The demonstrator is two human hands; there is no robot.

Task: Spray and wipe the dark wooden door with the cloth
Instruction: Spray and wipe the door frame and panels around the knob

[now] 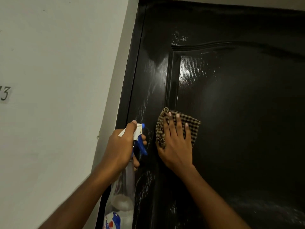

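Glossy dark wooden door (231, 129) partly wet, wiping seemingly midway: right hand (175, 144), fingers straight, presses brown checked cloth (194, 129); left hand (120, 146) grasps clear spray bottle (127, 182)

A pale grey wall (57, 71) fills the left of the view, its paint faintly scuffed. Dark digits (5, 94) ending in a 3 sit at the left edge, partly cut off. A small chip (98, 136) marks the wall's corner, just beside the dark frame (130, 90). More pale wall shows along the top right.
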